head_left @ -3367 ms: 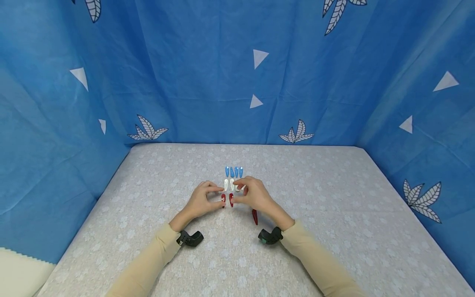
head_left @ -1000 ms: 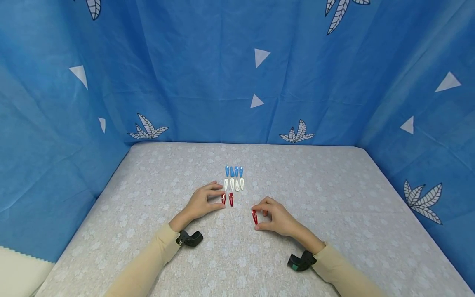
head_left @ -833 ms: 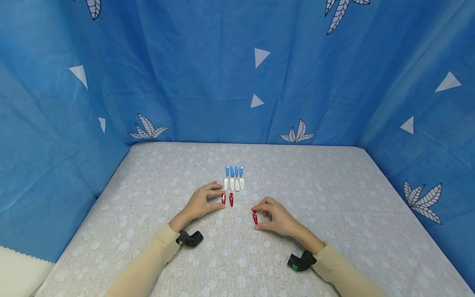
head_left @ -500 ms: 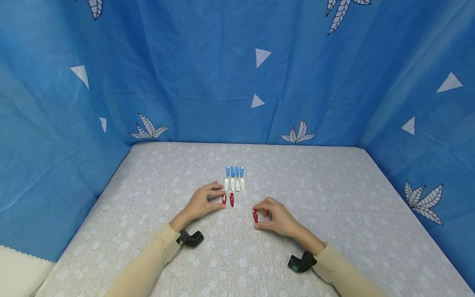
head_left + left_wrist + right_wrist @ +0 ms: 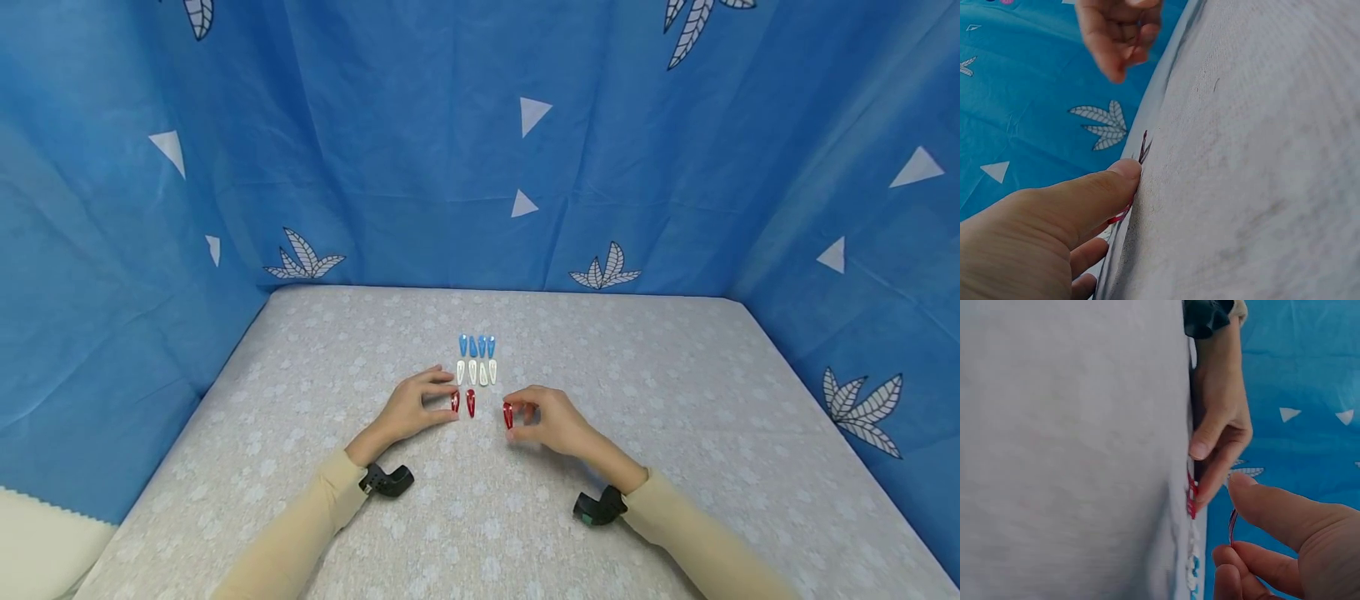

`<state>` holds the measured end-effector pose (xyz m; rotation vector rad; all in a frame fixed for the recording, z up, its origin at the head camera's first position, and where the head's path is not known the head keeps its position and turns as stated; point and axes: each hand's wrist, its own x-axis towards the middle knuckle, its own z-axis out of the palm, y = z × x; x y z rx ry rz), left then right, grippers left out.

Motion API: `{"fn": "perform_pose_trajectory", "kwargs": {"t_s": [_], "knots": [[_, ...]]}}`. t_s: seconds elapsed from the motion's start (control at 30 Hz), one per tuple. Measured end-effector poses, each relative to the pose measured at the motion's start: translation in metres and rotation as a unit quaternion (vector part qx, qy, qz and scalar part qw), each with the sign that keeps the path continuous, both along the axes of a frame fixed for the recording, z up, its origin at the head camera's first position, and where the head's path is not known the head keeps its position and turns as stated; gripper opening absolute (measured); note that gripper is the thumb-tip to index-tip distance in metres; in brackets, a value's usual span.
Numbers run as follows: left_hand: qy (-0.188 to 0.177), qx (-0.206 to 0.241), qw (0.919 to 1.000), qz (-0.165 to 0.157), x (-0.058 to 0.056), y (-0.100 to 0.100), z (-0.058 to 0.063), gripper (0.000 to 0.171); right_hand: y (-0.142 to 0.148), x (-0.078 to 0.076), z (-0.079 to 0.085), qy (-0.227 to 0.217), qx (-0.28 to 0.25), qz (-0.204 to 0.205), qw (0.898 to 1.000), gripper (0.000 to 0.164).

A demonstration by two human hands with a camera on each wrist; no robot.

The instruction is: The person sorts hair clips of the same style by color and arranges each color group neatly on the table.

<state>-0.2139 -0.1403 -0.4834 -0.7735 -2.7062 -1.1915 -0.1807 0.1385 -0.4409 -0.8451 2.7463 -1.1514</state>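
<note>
In the head view, my left hand (image 5: 412, 405) pinches a red snap hair clip (image 5: 455, 402) lengthwise on the tablecloth, thumb at its near end and a finger at its far end. Just right of it lies a second red hair clip (image 5: 471, 403), touched by neither hand. My right hand (image 5: 551, 419) holds a third red hair clip (image 5: 508, 416) between thumb and fingers, a short way further right. The right wrist view shows this clip (image 5: 1232, 526) edge-on and raised off the table.
Behind the red clips lies a row of white hair clips (image 5: 472, 372), and behind that a row of blue ones (image 5: 473, 346). A pale floral cloth (image 5: 645, 367) covers the table. Blue curtain (image 5: 420, 150) hangs around its back and sides.
The right hand left the second red clip and took hold of the loose one on the right. It has since lifted that clip and moved slightly left and away. The left hand stays put.
</note>
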Motion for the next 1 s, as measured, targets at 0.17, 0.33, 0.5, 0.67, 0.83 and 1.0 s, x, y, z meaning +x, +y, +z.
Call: {"fn": "perform_pose_trajectory", "kwargs": {"t_s": [0.17,0.33,0.5,0.67,0.83,1.0], "knots": [[0.001,-0.001,1.0,0.0,0.0,0.0,-0.001,0.047,-0.013,-0.013,0.008,0.006,-0.003,-0.027,1.0,0.049],[0.001,-0.002,1.0,0.001,0.0,0.0,-0.003,0.046,-0.026,-0.023,0.005,0.002,-0.014,-0.044,0.999,0.049],[-0.002,0.002,1.0,-0.002,0.001,0.0,-0.002,0.046,-0.036,-0.025,-0.002,-0.009,-0.025,-0.07,0.997,0.048],[-0.001,-0.001,1.0,-0.003,0.0,0.001,-0.001,0.046,-0.04,-0.027,-0.009,-0.003,-0.023,-0.088,0.996,0.048],[0.003,-0.003,1.0,-0.004,0.0,0.0,0.0,0.046,-0.04,-0.03,-0.016,0.014,-0.029,-0.093,0.995,0.048],[0.005,-0.006,1.0,-0.005,-0.001,0.0,0.001,0.046,-0.04,-0.031,-0.022,0.012,-0.039,-0.087,0.995,0.047]]}}
